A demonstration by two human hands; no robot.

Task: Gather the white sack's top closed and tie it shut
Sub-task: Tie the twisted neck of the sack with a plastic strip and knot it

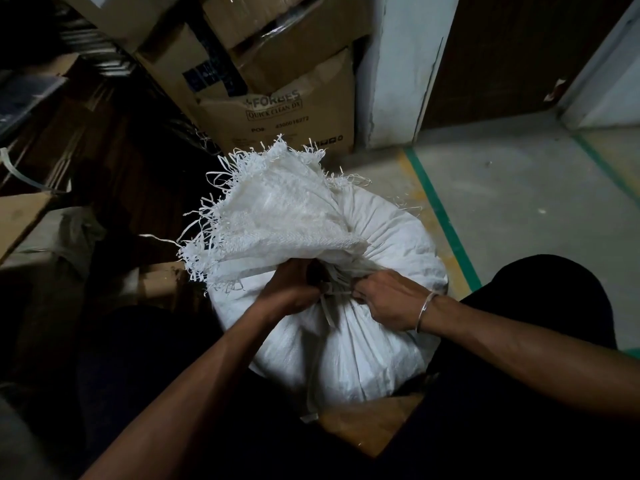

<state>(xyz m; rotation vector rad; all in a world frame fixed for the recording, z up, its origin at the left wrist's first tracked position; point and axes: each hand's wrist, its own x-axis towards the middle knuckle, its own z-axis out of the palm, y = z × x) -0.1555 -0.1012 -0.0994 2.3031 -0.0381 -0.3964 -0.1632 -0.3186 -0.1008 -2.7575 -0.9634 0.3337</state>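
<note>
A full white woven sack [363,341] stands between my knees. Its top is bunched into a neck, and the frayed open end [273,209] fans up and to the left above it. A pale strip tie [327,308] wraps the neck, with a loose end hanging down the sack's front. My left hand [289,289] grips the neck and tie from the left. My right hand [388,299], a metal bangle on its wrist, pinches the tie from the right. The knot itself is partly hidden by my fingers.
Stacked cardboard boxes [277,98] stand just behind the sack. A white pillar [398,64] and dark doorway are at back right. Grey floor with green and yellow lines [440,216] runs to the right. Dark shelving [52,116] fills the left. Brown cardboard [367,424] lies under the sack.
</note>
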